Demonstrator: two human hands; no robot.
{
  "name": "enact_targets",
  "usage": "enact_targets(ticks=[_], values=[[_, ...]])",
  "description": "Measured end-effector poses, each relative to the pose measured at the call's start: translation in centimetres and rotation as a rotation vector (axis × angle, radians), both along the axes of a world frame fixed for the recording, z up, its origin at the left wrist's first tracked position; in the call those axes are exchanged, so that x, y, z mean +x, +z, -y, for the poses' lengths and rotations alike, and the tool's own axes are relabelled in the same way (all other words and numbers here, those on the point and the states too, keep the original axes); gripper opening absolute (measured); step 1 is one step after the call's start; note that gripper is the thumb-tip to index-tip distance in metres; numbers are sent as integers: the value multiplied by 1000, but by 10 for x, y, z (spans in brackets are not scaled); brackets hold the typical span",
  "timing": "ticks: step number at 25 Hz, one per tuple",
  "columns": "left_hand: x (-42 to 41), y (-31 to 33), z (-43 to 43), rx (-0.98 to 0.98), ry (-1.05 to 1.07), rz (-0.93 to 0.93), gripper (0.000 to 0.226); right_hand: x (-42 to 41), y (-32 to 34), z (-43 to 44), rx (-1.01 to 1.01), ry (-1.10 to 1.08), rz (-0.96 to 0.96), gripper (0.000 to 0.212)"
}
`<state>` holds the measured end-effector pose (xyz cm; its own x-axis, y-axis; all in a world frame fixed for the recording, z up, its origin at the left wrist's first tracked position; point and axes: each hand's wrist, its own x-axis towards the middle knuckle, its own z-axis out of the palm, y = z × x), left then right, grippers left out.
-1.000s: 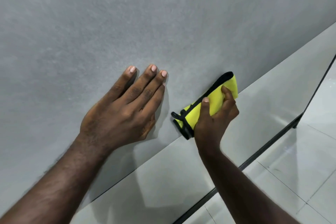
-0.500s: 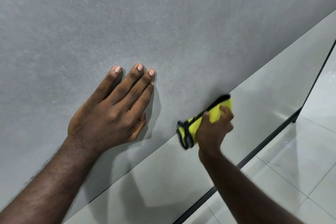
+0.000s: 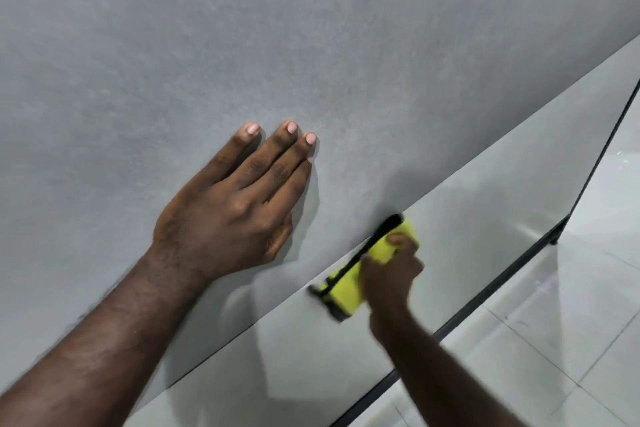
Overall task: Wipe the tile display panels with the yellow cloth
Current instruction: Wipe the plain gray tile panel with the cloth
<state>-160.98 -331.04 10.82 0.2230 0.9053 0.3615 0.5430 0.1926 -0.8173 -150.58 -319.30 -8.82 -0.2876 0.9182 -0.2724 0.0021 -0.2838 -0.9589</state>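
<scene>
Left hand (image 3: 228,208) lies flat on the dark grey matte panel (image 3: 311,45), palm down. Its fingers (image 3: 277,156) are straight and held close together, pointing up and right. 3 nails show plainly and the edge of a 4th; the thumb is mostly tucked under the palm edge. It holds nothing and only presses on the surface. The left forearm enters from the bottom-left corner.

Right hand (image 3: 391,274) grips the yellow cloth (image 3: 346,291). Its fingers (image 3: 398,239) curl over the top of the wad, knuckles toward the camera. Hand and cloth are motion-blurred, so the exact finger layout is unclear.

The cloth is bunched into a short roll, yellow with black edging. It sits against the panels right at the seam where the dark panel meets the lighter glossy panel (image 3: 485,211) below it. The black edge lies along the seam line and most of the yellow body is on the glossy side. The cloth is below and right of the left hand, with a clear gap between them.

A thin black frame (image 3: 485,292) runs along the lower edge of the glossy panel and turns up at the right. Pale glossy floor tiles (image 3: 571,340) with thin grout lines show beyond it, bottom right. Soft shadows of both arms fall on the 2 panels
</scene>
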Motion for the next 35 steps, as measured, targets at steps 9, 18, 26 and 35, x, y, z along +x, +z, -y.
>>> enact_targets(ticks=[9,18,26,35], values=[[-5,66,108,208,41,68,53,-3,68,11,120,-71,50,44],[-22,107,174,346,20,34,56,-15,164,43,521,-202,-65,45],[-30,147,199,457,-5,30,55,-27,277,38,1081,-165,-129,58],[-36,197,203,544,4,-16,54,-36,377,55,1635,-247,107,61]])
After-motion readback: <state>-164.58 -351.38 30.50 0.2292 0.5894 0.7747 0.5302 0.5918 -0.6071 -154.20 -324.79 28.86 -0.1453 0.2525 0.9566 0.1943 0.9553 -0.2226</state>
